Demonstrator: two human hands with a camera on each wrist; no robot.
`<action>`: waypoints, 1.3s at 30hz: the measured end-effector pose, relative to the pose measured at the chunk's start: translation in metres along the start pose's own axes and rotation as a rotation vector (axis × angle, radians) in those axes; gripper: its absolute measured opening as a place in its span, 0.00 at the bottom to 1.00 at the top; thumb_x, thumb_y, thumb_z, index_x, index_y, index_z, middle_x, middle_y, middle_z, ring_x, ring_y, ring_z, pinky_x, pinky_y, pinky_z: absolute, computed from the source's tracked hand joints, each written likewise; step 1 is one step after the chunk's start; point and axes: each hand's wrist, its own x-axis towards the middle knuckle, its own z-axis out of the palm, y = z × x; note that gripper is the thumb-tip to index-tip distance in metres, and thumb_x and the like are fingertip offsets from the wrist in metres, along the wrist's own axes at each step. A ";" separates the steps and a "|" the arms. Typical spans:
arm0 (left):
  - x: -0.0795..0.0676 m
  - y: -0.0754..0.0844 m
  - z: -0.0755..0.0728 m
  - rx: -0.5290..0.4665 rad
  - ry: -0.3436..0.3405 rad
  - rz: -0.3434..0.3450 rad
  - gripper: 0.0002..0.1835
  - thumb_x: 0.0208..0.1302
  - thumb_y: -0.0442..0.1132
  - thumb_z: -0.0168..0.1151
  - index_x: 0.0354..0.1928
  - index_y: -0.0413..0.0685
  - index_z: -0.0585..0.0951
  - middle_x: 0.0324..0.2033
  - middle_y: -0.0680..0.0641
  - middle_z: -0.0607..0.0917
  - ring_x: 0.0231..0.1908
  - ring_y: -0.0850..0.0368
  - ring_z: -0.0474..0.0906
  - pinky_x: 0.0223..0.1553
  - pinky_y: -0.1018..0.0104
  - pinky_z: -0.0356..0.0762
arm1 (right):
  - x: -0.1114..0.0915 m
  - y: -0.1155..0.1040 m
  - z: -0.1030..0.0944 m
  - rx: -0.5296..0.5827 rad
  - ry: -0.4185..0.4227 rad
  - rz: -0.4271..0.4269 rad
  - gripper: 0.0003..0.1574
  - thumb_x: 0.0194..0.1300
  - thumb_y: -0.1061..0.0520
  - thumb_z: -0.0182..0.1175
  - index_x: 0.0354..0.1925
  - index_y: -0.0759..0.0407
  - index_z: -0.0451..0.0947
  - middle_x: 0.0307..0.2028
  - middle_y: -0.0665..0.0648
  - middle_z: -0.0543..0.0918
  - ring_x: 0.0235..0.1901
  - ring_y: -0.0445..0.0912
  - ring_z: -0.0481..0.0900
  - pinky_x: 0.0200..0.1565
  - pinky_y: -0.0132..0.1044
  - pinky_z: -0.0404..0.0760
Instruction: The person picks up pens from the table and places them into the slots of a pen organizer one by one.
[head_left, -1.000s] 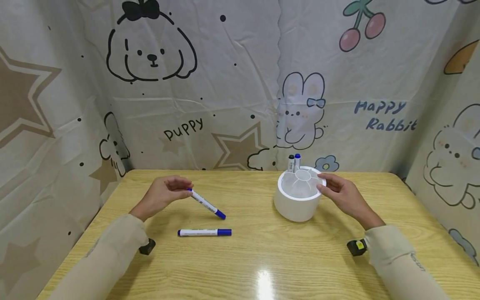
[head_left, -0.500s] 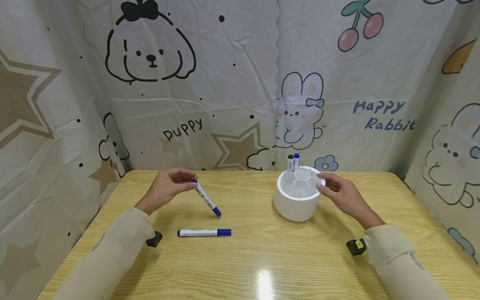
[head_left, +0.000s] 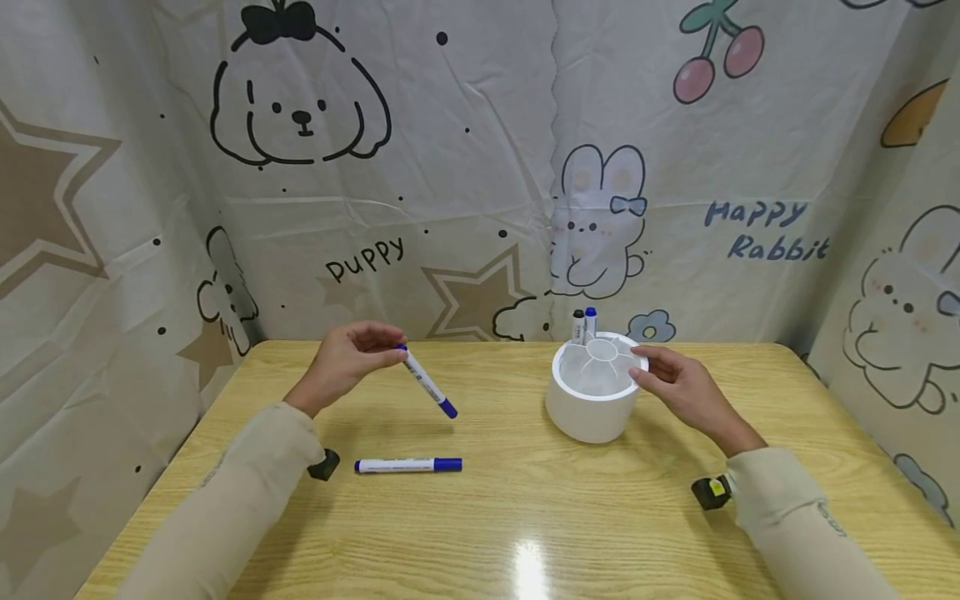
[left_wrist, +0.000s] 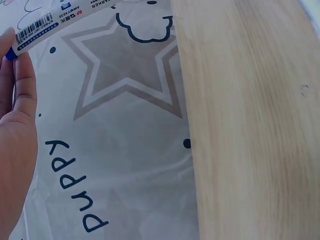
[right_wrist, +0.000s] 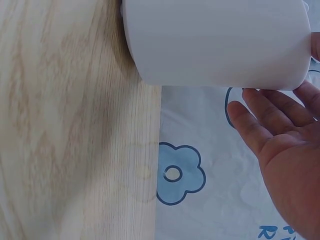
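The tilted marker (head_left: 426,383) hangs cap-down above the table (head_left: 480,525), its upper end pinched by the left hand (head_left: 347,367), a hold that should be firm against swinging, while the right hand (head_left: 681,387) grips the white pot (head_left: 592,418) by its rim, where light, steady pressure should do.

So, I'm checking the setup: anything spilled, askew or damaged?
Nothing stands out: the cup is upright with two pens inside, the loose pen lies flat, and the slanted pen is held by the left hand.

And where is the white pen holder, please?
In the head view, the holder stands right of centre toward the back of the table, the right hand touching its rim.
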 end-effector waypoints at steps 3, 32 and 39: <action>0.003 0.002 0.002 0.011 0.010 0.013 0.16 0.60 0.31 0.72 0.49 0.33 0.82 0.43 0.45 0.87 0.41 0.59 0.85 0.45 0.67 0.84 | 0.000 -0.001 0.000 -0.007 0.004 0.004 0.35 0.75 0.50 0.59 0.68 0.71 0.66 0.66 0.73 0.70 0.61 0.66 0.74 0.57 0.52 0.77; 0.029 0.023 0.028 -0.124 0.025 0.164 0.14 0.59 0.24 0.70 0.47 0.26 0.81 0.39 0.50 0.88 0.40 0.58 0.84 0.44 0.65 0.84 | 0.000 -0.002 0.002 -0.012 0.010 -0.001 0.35 0.75 0.50 0.58 0.68 0.71 0.66 0.65 0.74 0.70 0.61 0.66 0.74 0.57 0.52 0.77; 0.036 0.026 0.035 -0.125 0.030 0.186 0.14 0.59 0.24 0.70 0.47 0.27 0.81 0.39 0.48 0.88 0.40 0.58 0.84 0.44 0.66 0.84 | 0.000 -0.001 0.001 -0.013 0.012 -0.004 0.35 0.75 0.50 0.58 0.68 0.71 0.66 0.64 0.74 0.71 0.60 0.65 0.75 0.56 0.52 0.78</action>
